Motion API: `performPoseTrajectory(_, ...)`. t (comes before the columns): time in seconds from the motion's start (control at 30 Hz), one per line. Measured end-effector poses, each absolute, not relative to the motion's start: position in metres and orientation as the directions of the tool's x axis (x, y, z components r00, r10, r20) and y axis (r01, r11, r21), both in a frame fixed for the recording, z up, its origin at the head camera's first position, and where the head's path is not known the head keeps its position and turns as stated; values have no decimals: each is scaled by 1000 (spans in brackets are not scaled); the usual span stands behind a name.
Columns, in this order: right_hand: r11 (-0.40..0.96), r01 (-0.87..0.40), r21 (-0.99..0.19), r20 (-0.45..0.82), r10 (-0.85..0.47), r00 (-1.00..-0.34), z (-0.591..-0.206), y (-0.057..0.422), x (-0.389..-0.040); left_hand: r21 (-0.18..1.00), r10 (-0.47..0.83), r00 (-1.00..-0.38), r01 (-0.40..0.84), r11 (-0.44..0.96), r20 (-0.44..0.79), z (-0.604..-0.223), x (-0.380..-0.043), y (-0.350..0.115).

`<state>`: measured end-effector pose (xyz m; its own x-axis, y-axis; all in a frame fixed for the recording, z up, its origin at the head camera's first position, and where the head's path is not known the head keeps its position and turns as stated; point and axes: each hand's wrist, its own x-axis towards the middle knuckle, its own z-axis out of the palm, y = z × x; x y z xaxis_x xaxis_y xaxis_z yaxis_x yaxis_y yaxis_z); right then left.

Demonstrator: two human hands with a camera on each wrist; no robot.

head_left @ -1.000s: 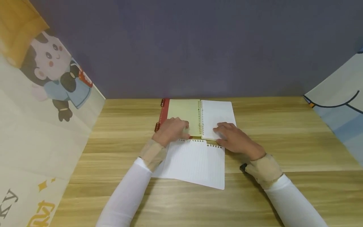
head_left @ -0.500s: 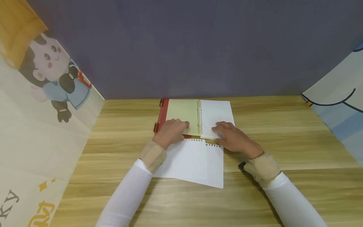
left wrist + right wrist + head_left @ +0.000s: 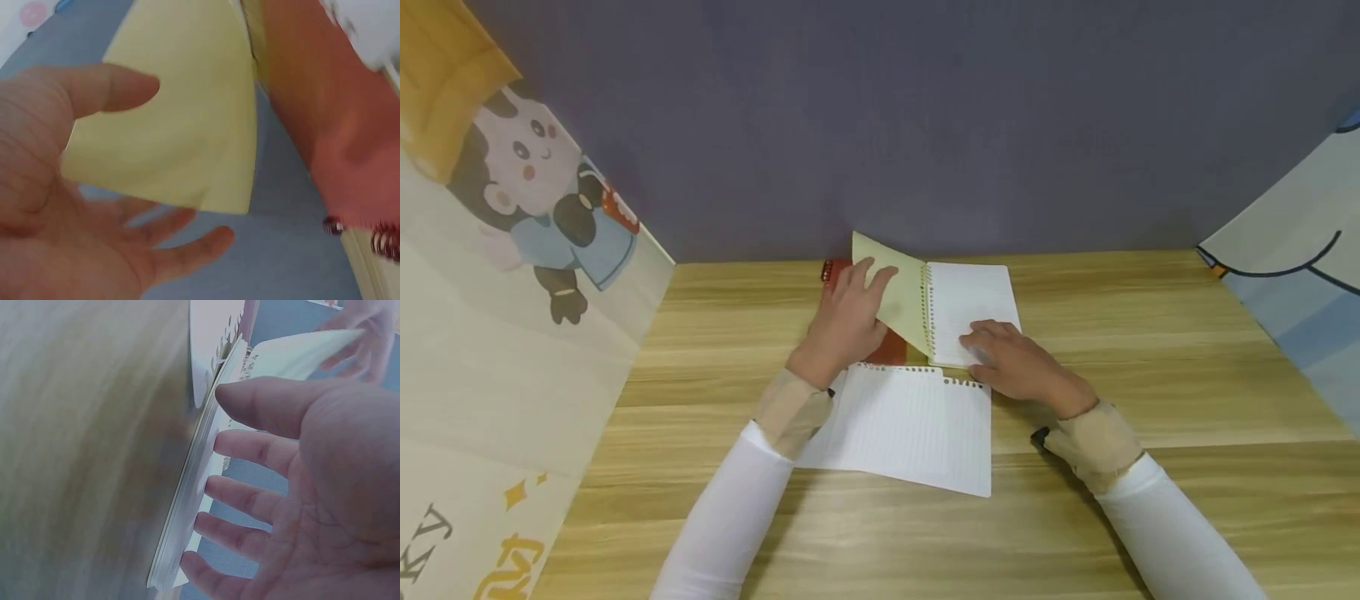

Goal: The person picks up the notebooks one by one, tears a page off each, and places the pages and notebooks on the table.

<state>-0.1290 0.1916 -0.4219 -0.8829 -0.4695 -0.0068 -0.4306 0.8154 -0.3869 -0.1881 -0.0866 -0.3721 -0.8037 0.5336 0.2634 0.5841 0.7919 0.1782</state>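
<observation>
A spiral notebook lies at the back of the table, its white ruled page (image 3: 955, 300) on the right. Its pale yellow cover (image 3: 904, 287) is tilted up on the left, over a red cover (image 3: 891, 346) with dark red rings. My left hand (image 3: 846, 321) straddles the yellow cover's free edge. In the left wrist view, the thumb (image 3: 119, 87) extends across one face while the fingers (image 3: 194, 250) spread out past the lower edge. Resting on the notebook's front right part is my right hand (image 3: 1018, 358), its fingertips (image 3: 215, 487) against the page in the right wrist view.
Loose ruled sheets (image 3: 910, 433) with punched holes along the top overlap in front of the notebook. A dark grey panel (image 3: 925, 125) rises behind the wooden table (image 3: 1150, 350), and printed cartoon panels (image 3: 550, 350) stand at both sides.
My left hand has moved up from the yellow cover's lower left corner. The yellow cover has risen from lying flat to tilted, uncovering more red beneath. My right hand stays in place.
</observation>
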Motion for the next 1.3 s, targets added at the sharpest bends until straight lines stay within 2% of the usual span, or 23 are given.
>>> performPoseTrajectory(0.17,813,-427,-395,-4,-466,-885,-419,191,-127,398,475,-796,601,693,375,-372,-181,-74)
performPoseTrajectory(0.3,814,-410,-411,-27,-460,-887,-417,191,-127,478,493,-779,628,615,389,-373,-174,-65)
performPoseTrajectory(0.53,816,-341,-466,-70,-418,-906,-416,189,-134,409,608,-729,682,606,315,-381,-164,-50)
performPoseTrajectory(0.7,794,-185,-578,-50,-261,-964,-410,195,-140,340,678,-695,714,612,240,-391,-158,-42)
performPoseTrajectory(0.83,644,-103,-758,0,-159,-987,-403,204,-142,326,732,-671,723,608,122,-398,-153,-38)
performPoseTrajectory(0.93,523,-77,-849,36,-88,-995,-398,207,-142,304,751,-660,717,627,7,-400,-151,-38)
performPoseTrajectory(1.03,528,-40,-848,49,4,-999,-394,209,-141,267,749,-652,705,657,-120,-402,-148,-40)
performPoseTrajectory(1.13,597,1,-802,49,68,-996,-394,211,-142,237,739,-639,700,673,-211,-402,-146,-42)
performPoseTrajectory(1.3,724,45,-688,-34,29,-999,-403,219,-145,216,737,-630,705,675,-246,-403,-145,-43)
